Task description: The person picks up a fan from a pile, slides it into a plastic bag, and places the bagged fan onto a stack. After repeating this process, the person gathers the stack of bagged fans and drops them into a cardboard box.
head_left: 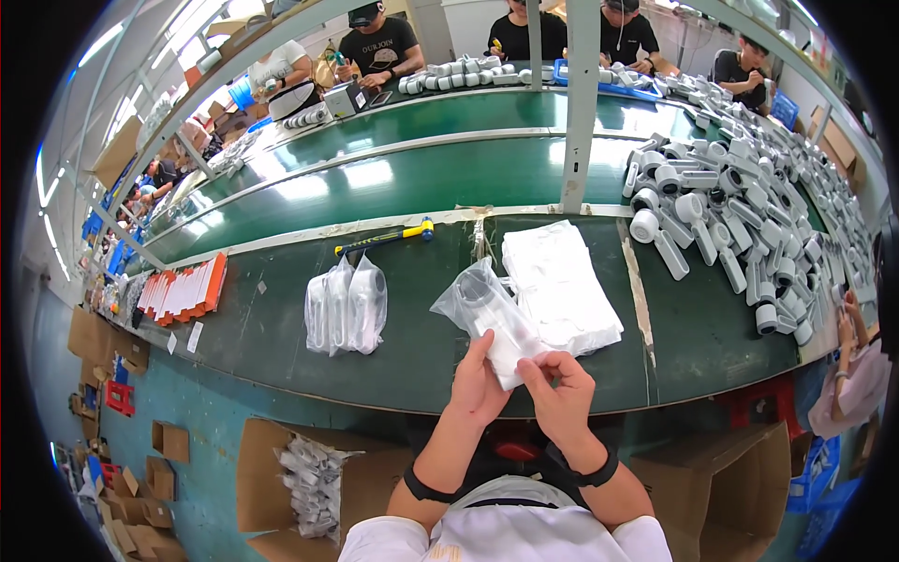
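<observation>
White shirt [506, 539] below; hands [478, 386] hold clear bag [506, 339], apparently with device [475, 291] inside.

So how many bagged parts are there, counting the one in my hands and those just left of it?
4 that I can make out: the held bag, then the left bag, middle bag and right bag, side by side on the table. Another could be hidden beneath them.

pouch [482, 298]: clear glossy plastic | belt [449, 175]: smooth, glossy | worktop [257, 361]: matt | cartons [259, 468]: matt cardboard
</observation>
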Motion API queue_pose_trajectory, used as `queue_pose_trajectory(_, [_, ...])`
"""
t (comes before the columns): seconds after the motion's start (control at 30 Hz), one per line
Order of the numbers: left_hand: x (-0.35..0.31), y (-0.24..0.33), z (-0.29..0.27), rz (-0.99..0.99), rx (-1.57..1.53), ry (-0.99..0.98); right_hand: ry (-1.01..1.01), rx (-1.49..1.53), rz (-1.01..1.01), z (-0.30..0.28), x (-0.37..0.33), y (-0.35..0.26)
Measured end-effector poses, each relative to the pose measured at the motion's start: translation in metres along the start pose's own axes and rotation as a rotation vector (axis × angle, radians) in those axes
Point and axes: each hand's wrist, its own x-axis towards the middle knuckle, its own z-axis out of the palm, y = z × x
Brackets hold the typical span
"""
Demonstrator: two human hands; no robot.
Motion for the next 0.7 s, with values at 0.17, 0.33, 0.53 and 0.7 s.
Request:
queue_pose_trajectory(0.17, [0.005, -0.005, -0.006, 0.113, 0.104, 0.043, -0.034, 0.184, 0.169, -0.002, 0.0, -0.007])
queue_pose_trajectory(0.33, [0.002, -0.004, -0.001, 0.222, 0.181, 0.074, -0.149, 0.16, 0.335, -0.005, -0.003, -0.01])
queue_pose_trajectory(0.53, [0.0, -0.001, 0.001, 0.229, 0.226, 0.134, -0.174, 0.254, 0.265, -0.003, -0.006, 0.004])
queue_pose_trajectory(0.7, [-0.002, 0.0, -0.004, 0.233, 0.171, 0.114, -0.149, 0.309, 0.393, -0.005, -0.002, 0.002])
